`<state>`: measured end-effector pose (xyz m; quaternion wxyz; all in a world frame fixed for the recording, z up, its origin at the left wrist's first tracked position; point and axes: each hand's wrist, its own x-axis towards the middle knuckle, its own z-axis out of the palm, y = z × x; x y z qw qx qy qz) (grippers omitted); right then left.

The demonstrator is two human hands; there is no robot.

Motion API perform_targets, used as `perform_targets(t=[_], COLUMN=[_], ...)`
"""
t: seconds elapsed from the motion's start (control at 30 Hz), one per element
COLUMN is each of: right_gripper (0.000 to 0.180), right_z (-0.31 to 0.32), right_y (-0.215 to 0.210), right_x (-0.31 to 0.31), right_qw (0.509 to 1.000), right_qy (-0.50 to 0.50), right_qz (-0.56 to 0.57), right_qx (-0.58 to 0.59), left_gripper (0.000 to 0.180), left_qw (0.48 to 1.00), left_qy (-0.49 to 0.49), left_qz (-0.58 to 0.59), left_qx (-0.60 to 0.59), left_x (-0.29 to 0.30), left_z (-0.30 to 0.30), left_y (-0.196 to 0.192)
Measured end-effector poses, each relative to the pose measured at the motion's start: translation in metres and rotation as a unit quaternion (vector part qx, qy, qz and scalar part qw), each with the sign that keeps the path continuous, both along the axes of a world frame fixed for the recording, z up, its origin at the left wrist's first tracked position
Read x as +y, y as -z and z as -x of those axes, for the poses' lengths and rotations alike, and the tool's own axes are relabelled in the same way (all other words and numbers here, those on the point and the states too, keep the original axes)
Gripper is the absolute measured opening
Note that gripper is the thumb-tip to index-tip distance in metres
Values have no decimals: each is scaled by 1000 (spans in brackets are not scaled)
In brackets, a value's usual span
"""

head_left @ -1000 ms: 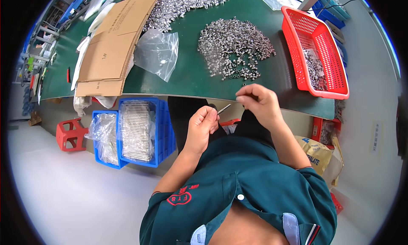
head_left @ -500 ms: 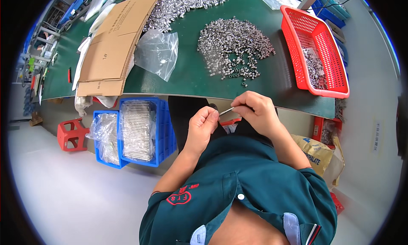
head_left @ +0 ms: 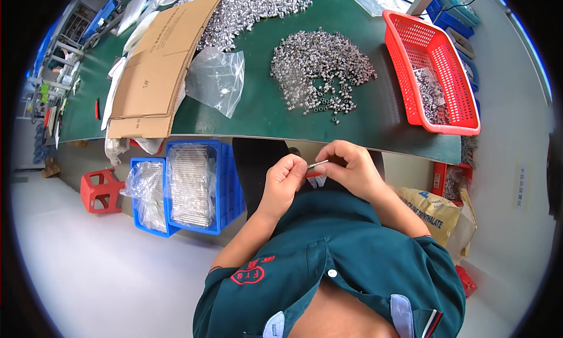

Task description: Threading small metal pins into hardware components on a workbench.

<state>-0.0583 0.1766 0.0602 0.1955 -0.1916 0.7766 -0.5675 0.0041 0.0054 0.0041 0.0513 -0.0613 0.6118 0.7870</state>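
Note:
My left hand (head_left: 284, 179) and my right hand (head_left: 350, 169) meet just below the near edge of the green table (head_left: 258, 112), over my lap. Between them lies a thin metal pin (head_left: 318, 163); both hands pinch it, the left at one end, the right fingers at the other. A loose heap of small shiny metal sleeves (head_left: 321, 68) lies on the table straight ahead of my hands. A red plastic basket (head_left: 437, 74) with several metal parts in it stands at the right of the heap.
A flattened cardboard box (head_left: 158, 68) and a clear plastic bag (head_left: 216, 80) lie on the table's left. A second, larger heap of metal parts (head_left: 252, 4) sits farther back. Blue crates (head_left: 193, 185) with bagged parts and a red stool (head_left: 99, 190) stand on the floor at left.
My hands have drawn closer together and dropped slightly toward my lap, with the pin still between them.

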Motion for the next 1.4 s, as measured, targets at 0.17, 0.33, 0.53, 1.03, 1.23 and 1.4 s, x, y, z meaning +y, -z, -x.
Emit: perform_targets(t=[0.17,0.33,0.53,1.03,1.23,1.4], right_gripper=[20,17,13,9,7,7], right_z=[12,40,45,17,14,13], right_y=[0,27,38,23,23,24], right_x=[7,17,6,9,4,4], right_qw=[995,928,889,894,862,862], right_qy=[-28,134,175,46,25,20], right_qz=[-18,-157,-221,285,317,311], right_qx=[95,309,360,-342,-395,-399], left_gripper=[22,23,24,22,21,22], left_qw=[993,990,989,996,999,999], left_qy=[12,-6,-16,-16,-27,-32], left_qz=[-113,-138,-146,-90,-43,-19], left_qx=[-18,-20,-27,-3,3,13], left_x=[0,-2,-2,2,0,0], left_z=[3,3,2,5,1,0], left_y=[0,0,1,1,2,3])
